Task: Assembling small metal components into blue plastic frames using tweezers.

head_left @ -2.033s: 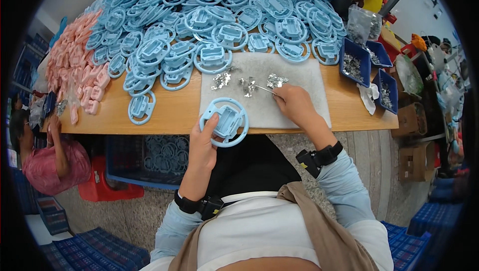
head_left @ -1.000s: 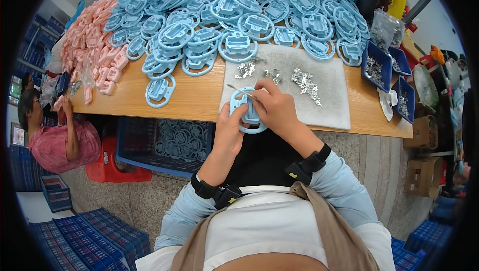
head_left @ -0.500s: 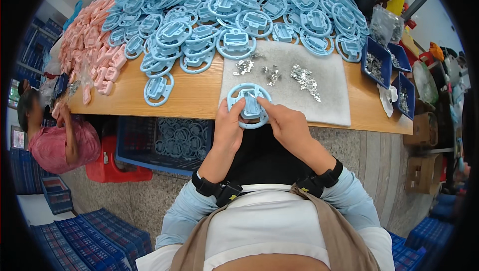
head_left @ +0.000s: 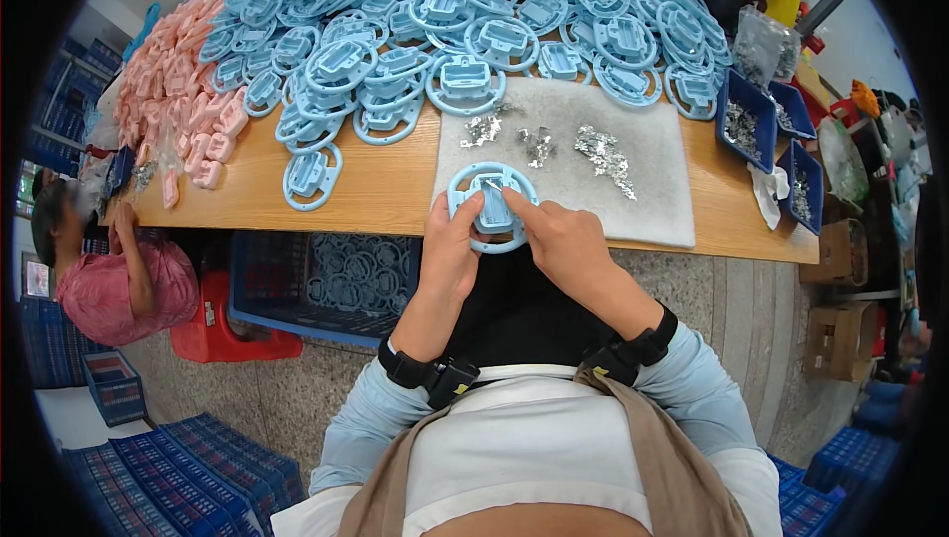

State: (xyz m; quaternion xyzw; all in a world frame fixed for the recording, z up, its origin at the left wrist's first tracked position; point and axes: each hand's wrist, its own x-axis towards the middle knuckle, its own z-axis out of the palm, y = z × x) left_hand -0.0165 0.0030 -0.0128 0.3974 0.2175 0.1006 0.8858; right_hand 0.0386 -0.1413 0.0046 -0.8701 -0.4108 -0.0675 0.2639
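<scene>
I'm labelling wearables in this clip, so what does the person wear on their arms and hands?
Both hands are bare: the left hand and the right hand have no gloves or rings that can be seen. Each forearm is uncovered down to a black wrist strap with a small boxy unit, on the left and on the right. Behind these, pale blue sleeves are pushed up.

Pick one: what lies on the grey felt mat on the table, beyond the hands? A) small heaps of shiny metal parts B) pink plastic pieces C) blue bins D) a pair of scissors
A: small heaps of shiny metal parts lie on the grey felt mat, just past the blue ring-shaped part held between the left hand and the right hand.
</scene>
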